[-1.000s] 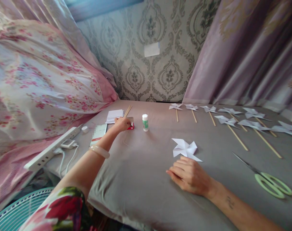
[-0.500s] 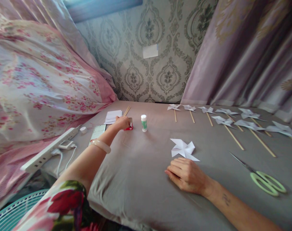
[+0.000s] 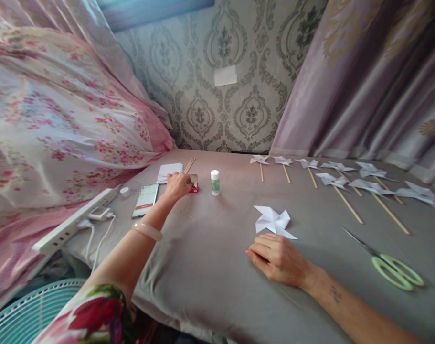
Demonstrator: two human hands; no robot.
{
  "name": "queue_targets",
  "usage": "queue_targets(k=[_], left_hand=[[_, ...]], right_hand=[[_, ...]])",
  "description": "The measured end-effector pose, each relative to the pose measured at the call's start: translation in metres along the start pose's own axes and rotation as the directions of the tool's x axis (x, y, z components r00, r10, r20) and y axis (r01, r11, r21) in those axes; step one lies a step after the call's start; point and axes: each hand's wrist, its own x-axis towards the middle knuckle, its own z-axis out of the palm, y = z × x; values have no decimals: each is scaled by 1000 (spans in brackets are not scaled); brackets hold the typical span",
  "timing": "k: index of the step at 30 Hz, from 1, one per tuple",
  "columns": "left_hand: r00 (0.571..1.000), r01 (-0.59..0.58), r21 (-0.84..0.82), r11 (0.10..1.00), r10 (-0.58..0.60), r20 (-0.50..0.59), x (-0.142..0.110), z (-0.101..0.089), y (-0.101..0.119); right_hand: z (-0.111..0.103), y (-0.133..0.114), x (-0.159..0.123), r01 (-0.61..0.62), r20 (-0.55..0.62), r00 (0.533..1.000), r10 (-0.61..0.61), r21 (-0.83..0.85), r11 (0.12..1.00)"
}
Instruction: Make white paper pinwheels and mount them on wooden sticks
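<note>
My left hand (image 3: 178,185) reaches to the far left of the cloth-covered table, fingers bent and pinched together at a small red box (image 3: 194,184). What is between those fingertips, if anything, is too small to see. On the near side of a white paper pinwheel (image 3: 272,220) without a stick, my right hand (image 3: 276,258) rests on the cloth with fingers curled and close together. Its palm side is hidden. A glue stick (image 3: 215,182) with a white cap stands upright right of the red box.
Behind my left hand lie white paper squares (image 3: 168,172) and thin wooden sticks (image 3: 190,165). A phone (image 3: 144,200) and a power strip (image 3: 76,221) are at left. Several pinwheels on sticks (image 3: 334,180) lie at the back right, with green-handled scissors (image 3: 396,271) nearer.
My left hand has shifted slightly and its wrist has moved a little left and down, uncovering more of the phone. My right hand and the pinwheel beside it stay put.
</note>
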Motion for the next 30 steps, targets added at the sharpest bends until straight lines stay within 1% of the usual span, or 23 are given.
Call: queue_targets(k=[1,2,3,4,5,6,7,8,10,12,14,16,17,19,20,22,25,27,30], left_hand=[[999,31,-24,999,-31,-39,-6,-1,1],[994,65,-81,995,-72,-77,-13,-2,2],[988,94,-185,978,-114,-104,-19,-3,4],[978,117,-385,916,-173,-115,-26,-3,8],[973,117,-599,792,-212,-90,-34,-4,13],[976,105,-773,626,-215,-42,-41,-4,20],[978,107,-882,459,-208,10,-47,-4,28],[979,127,-936,327,-190,67,-54,-4,37],[975,195,-971,140,-133,176,-65,-5,57],[962,272,-962,13,-42,271,-74,-5,76],[941,338,-939,-71,60,334,-80,-6,92],[919,386,-915,-116,135,371,-85,-5,105],[910,403,-907,-123,161,382,-87,-5,110],[895,424,-900,-105,200,398,-91,-4,118],[888,430,-899,-84,219,404,-93,-4,122],[873,436,-900,-28,255,415,-96,-3,130],[861,420,-906,49,292,415,-95,-4,145],[874,369,-925,85,306,377,-91,-6,156],[897,278,-952,130,318,306,-83,-9,173]], right_hand=[[0,0,0,-2,-3,1000,2,1,1000],[0,1,0,-6,-5,1000,6,3,1000],[0,1,1,-12,-11,1000,13,7,1000],[-1,1,1,-21,-21,1000,22,15,1000],[-2,2,1,-33,-36,999,34,28,999],[-2,2,2,-49,-60,997,52,45,998],[-3,3,3,-68,-90,993,74,65,996],[-5,3,4,-90,-125,987,101,90,992],[-8,3,6,-140,-202,965,168,144,980],[-12,4,8,-193,-266,932,245,206,959],[-16,5,10,-254,-310,890,335,273,928],[-21,7,11,-324,-339,835,433,333,885],[-22,8,12,-360,-350,803,481,359,861],[-24,10,12,-414,-366,744,559,403,816],[-24,11,13,-432,-364,723,587,424,796],[-24,13,13,-453,-341,702,625,463,762],[-25,15,14,-474,-278,693,666,521,710],[-27,17,15,-496,-243,672,700,554,669],[-34,21,14,-523,-217,624,751,599,607]])
